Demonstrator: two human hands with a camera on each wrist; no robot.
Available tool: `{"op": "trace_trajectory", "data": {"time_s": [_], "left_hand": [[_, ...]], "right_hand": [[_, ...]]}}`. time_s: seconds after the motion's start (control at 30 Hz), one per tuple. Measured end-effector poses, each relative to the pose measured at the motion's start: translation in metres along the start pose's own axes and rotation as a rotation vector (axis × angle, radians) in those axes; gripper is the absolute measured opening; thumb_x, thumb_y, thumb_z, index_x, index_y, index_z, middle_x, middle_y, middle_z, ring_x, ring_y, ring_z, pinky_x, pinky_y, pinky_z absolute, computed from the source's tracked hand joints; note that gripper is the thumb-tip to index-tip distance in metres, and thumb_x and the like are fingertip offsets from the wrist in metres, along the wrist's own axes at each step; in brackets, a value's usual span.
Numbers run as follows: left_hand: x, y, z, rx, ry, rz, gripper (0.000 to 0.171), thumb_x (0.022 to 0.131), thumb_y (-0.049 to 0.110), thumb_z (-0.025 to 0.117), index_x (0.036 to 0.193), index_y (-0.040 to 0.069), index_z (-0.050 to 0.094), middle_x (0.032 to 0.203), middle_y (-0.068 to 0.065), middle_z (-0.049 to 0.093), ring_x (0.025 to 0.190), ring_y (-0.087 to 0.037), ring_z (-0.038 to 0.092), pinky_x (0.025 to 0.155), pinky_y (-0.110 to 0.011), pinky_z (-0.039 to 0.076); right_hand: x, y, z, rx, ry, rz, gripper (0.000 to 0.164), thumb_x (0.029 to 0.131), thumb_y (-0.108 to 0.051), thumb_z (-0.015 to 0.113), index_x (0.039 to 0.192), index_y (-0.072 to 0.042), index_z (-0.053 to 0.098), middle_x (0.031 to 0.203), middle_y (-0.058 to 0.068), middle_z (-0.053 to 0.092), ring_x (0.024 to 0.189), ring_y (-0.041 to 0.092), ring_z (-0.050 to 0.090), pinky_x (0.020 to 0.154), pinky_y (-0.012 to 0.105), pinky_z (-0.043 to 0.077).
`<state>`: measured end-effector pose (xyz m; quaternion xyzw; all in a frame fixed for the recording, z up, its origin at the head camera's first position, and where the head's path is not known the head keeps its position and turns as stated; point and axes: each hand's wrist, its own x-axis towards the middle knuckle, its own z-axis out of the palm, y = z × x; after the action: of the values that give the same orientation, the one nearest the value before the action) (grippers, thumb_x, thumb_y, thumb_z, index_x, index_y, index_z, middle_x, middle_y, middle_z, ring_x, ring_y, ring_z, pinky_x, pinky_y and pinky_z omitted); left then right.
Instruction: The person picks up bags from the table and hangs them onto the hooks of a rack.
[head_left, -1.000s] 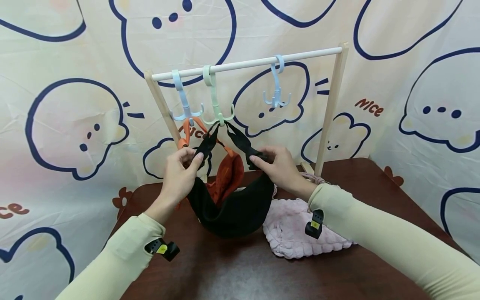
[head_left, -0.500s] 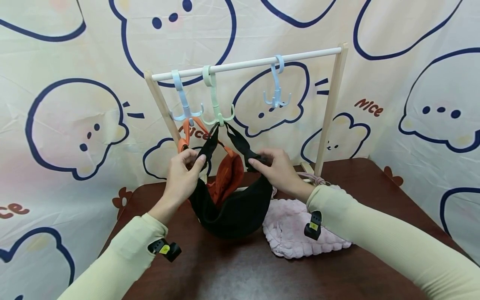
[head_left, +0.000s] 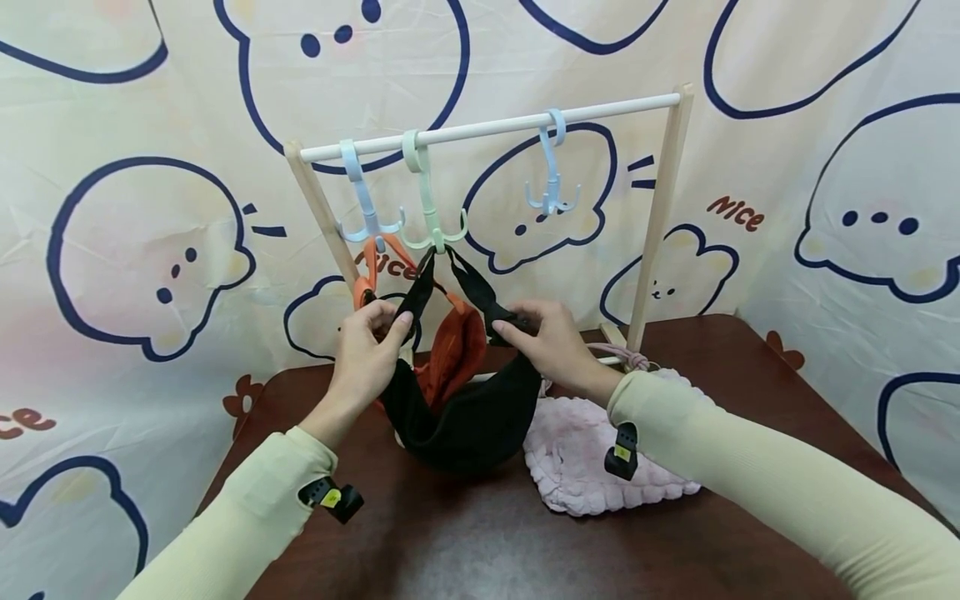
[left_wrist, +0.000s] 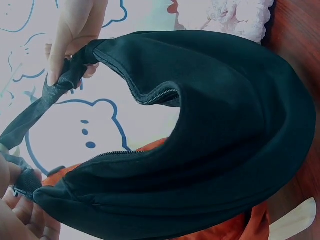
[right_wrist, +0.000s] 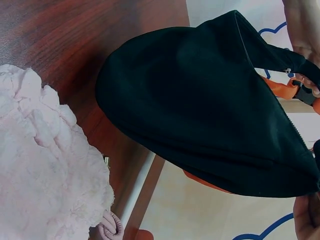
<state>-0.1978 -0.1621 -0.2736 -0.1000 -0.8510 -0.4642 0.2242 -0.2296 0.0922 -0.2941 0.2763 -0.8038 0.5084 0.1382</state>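
A black zippered bag (head_left: 465, 429) hangs by its strap from a light green hook (head_left: 429, 200). My left hand (head_left: 363, 350) pinches the left side of the black strap between thumb and fingers, just above the bag's body. On the other side, my right hand (head_left: 555, 340) grips the right part of the strap, where it looks knotted or bunched. The zipper gapes along the top edge in the left wrist view, where the bag (left_wrist: 235, 125) sags in a crescent. Behind it, an orange-red bag (head_left: 454, 346) hangs from the left blue hook (head_left: 365, 200).
A white rail (head_left: 495, 127) on wooden posts carries the hooks; another blue hook (head_left: 551, 179) hangs bare at the right. A fluffy pink bag (head_left: 585, 458) lies on the dark brown table (head_left: 480, 550), right of the black bag. A cartoon-print cloth stands behind.
Both hands have drawn slightly inward, towards each other, keeping their hold on the strap. The black bag's body has narrowed a little and stays on the green hook.
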Motion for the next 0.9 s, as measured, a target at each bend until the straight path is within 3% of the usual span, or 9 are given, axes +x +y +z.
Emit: {"op": "trace_trajectory", "data": {"time_s": [0.9], "left_hand": [[0.0026,-0.0052,0.007,0.046,0.0,0.02,0.02,0.102,0.021,0.061,0.095,0.003,0.066,0.077,-0.011,0.059,0.067,-0.018,0.051,0.063,-0.023,0.04]], "right_hand": [[0.0009,0.0074,0.0096,0.018,-0.017,0.036,0.018,0.098,-0.016,0.067,0.107,-0.003,0.074,0.097,0.013,0.077,0.08,0.016,0.068,0.074,0.027,0.052]]}}
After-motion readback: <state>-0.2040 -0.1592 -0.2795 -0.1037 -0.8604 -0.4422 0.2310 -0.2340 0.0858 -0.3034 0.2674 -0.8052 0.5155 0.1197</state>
